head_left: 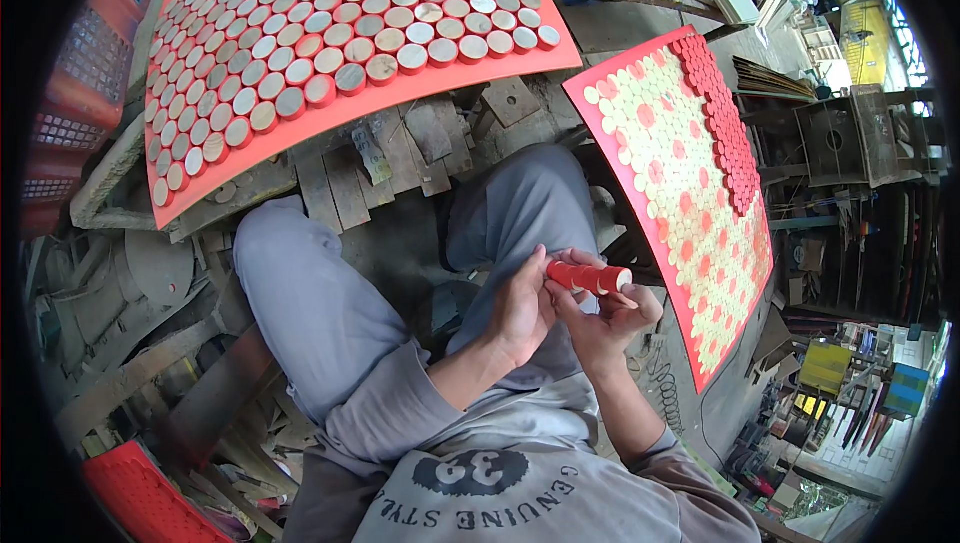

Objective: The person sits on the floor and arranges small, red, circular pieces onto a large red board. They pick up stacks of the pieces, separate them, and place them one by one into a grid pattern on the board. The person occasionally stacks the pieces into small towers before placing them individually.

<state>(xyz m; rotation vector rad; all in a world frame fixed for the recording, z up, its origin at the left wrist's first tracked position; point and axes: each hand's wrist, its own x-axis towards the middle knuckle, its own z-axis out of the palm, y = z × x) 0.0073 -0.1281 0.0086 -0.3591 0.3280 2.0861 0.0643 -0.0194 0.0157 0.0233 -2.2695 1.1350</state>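
Observation:
A short stack of red-sided wooden discs (590, 277), one pale end showing, lies sideways between my hands above my lap. My left hand (525, 308) closes on its left end, with a thumb beside it. My right hand (610, 328) grips it from below and at the right end, fingers curled near the pale face. Ahead at the left, a red board (350, 108) carries rows of discs with pale and grey tops and red sides. At my right, another red board (680, 353) holds pale discs dotted with red ones, plus a band of all-red discs (725, 118) at its far edge.
Wooden slats (350, 183) lie under the left board, beyond my bent knees. A red perforated piece (150, 493) is at lower left, red crates (90, 73) at upper left. Shelving (840, 143), a yellow panel (825, 368) and a coiled cable (665, 393) are to the right.

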